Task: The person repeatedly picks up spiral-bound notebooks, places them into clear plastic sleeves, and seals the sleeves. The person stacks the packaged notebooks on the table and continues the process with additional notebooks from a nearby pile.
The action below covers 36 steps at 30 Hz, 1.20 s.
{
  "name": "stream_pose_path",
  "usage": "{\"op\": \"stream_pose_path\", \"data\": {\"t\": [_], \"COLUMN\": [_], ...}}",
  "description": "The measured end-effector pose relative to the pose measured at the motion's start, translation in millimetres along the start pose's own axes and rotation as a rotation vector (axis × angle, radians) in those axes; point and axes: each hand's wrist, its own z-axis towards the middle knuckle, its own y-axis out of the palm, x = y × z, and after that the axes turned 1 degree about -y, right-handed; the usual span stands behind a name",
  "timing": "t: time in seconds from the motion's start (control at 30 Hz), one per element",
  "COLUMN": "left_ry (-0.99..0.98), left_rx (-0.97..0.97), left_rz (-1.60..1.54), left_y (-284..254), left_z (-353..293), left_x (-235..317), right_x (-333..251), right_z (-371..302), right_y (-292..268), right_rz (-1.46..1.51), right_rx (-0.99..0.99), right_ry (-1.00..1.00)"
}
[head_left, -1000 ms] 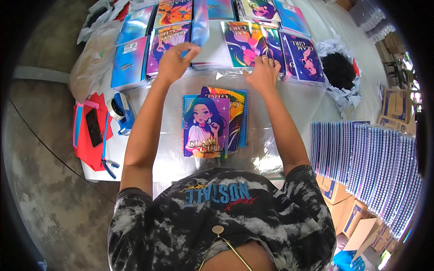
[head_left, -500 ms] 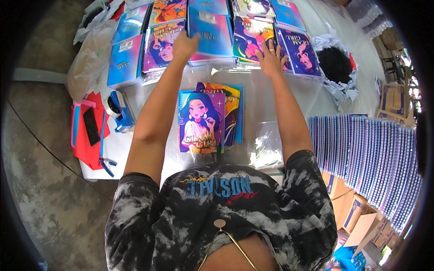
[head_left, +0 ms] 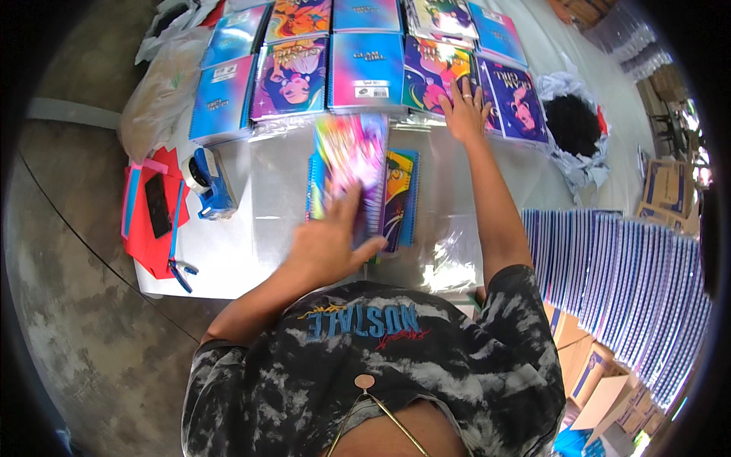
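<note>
My left hand (head_left: pixel 324 234) is over the small pile in front of me, closed on a colourful spiral notebook (head_left: pixel 352 148) that is smeared by motion and tilted above the pile. Beneath it, other spiral notebooks (head_left: pixel 401 179) with blue edges and a yellow-and-purple cover lie slightly fanned. My right hand (head_left: pixel 467 110) rests with fingers spread at the near edge of two neighbouring stacks: the notebooks with a multicoloured cover (head_left: pixel 432 68) and those with a dark purple cover (head_left: pixel 518 99). A blue-pink notebook (head_left: pixel 367 65) with a white label tops the middle stack.
More notebook stacks (head_left: pixel 221 99) fill the table's far side. At left are a blue tape dispenser (head_left: pixel 213 186), a black phone (head_left: pixel 158 206) on red sheets and blue-handled snips (head_left: pixel 181 276). A paper-lined black bundle (head_left: pixel 572 126) and long notebook rows (head_left: pixel 609 282) stand at right.
My left hand has come back from the far stacks to the near pile, now with a notebook in it. The middle stack's top notebook now shows its label at the near edge. My right hand stays nearly still.
</note>
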Motion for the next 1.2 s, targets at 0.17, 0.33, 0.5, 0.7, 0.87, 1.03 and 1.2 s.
{"op": "stream_pose_path", "data": {"t": [0.17, 0.33, 0.5, 0.7, 0.87, 1.03, 1.2], "left_ry": [-0.209, -0.154, -0.398, -0.848, -0.641, 0.025, 0.17], "left_rx": [-0.349, 0.422, 0.721, 0.634, 0.891, 1.311, 0.835], "left_rz": [0.099, 0.085, 0.162, 0.041, 0.447, -0.369, -0.318], "left_y": [43.5, -55.3, -173.7, -178.7, -188.8, -199.8, -61.7], "left_z": [35.5, 142.6, 288.8, 323.8, 315.6, 216.9, 97.0], "left_x": [-17.2, -122.3, -299.1, -392.4, -345.9, -218.1, -138.5], "right_x": [-11.5, -52.2, -129.1, -218.7, -225.2, -164.5, -90.9], "right_z": [1.5, 63.2, 171.9, 245.3, 257.8, 262.0, 112.6], "right_y": [-16.4, -56.7, -31.5, 26.6, 27.4, -17.6, -151.8], "right_rz": [-0.045, 0.306, 0.559, 0.298, 0.162, 0.662, 1.669], "right_rx": [0.089, 0.308, 0.101, -0.197, -0.366, -0.087, 0.125], "right_ry": [-0.086, -0.178, -0.13, 0.16, 0.26, -0.031, -0.161]}}
